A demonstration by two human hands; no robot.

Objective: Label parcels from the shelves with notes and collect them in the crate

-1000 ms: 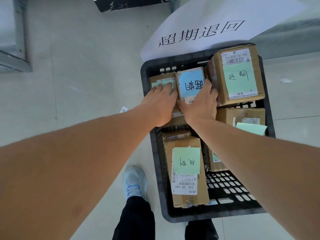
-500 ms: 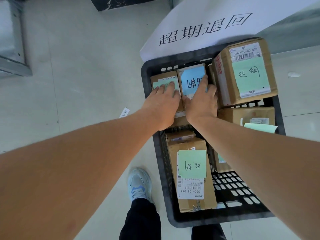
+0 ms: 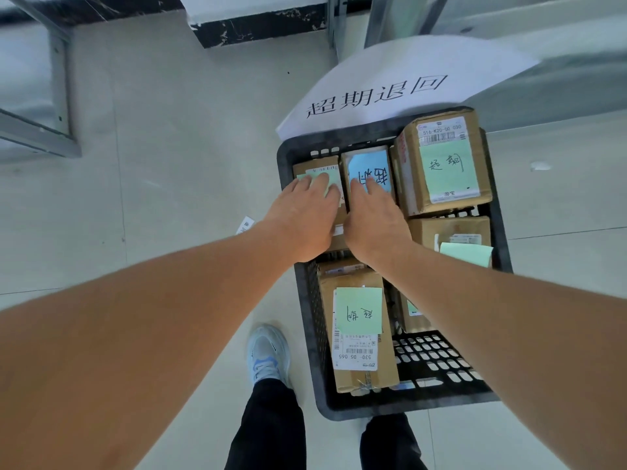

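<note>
A black plastic crate stands on the floor and holds several brown cardboard parcels. My left hand lies flat on a small parcel in the far left corner, fingertips on its green note. Beside it, my right hand lies flat on a parcel bearing a blue handwritten note. Neither hand wraps around a box. A large parcel with a green note leans at the far right. Another green-noted parcel lies near me, and one more sits at the right.
A white sheet with large handwritten characters lies behind the crate. Metal shelf frames stand at the left and top right. A small paper slip lies on the tiled floor. My shoe is left of the crate.
My right hand has slid from the blue-noted parcel's right side onto its top. The left hand stays on the green note. The view has tilted up a little.
</note>
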